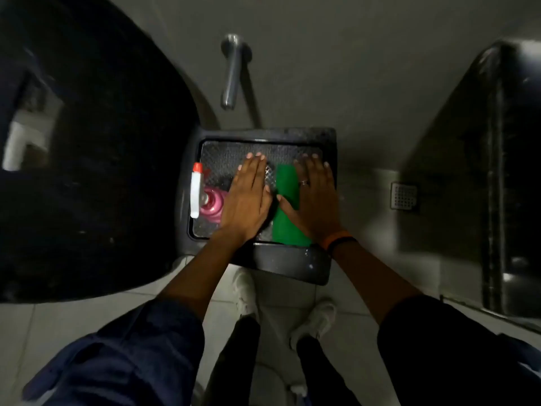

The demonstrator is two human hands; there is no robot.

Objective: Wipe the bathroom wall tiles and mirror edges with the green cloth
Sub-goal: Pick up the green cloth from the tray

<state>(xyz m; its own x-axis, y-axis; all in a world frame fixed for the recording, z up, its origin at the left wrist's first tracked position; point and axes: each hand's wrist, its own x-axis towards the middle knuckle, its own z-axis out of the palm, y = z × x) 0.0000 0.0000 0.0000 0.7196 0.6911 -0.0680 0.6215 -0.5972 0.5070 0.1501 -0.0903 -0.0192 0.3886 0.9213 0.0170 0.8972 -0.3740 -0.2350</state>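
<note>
A folded green cloth [287, 183] lies on the patterned top of a dark stool [288, 263] below me. My right hand [314, 197] rests flat over the cloth's right side, fingers stretched out, thumb across the cloth. My left hand [248, 197] lies flat on the stool top just left of the cloth, fingers together and extended. Neither hand grips anything. The grey tiled wall [336, 54] rises beyond the stool.
A pink spray bottle with a white and red nozzle [205, 197] lies at the stool's left edge. A metal tap [232, 68] sticks out of the wall. A large dark rounded shape [87, 142] fills the left. A floor drain [404, 196] sits right. My white shoes [314, 320] stand on pale tiles.
</note>
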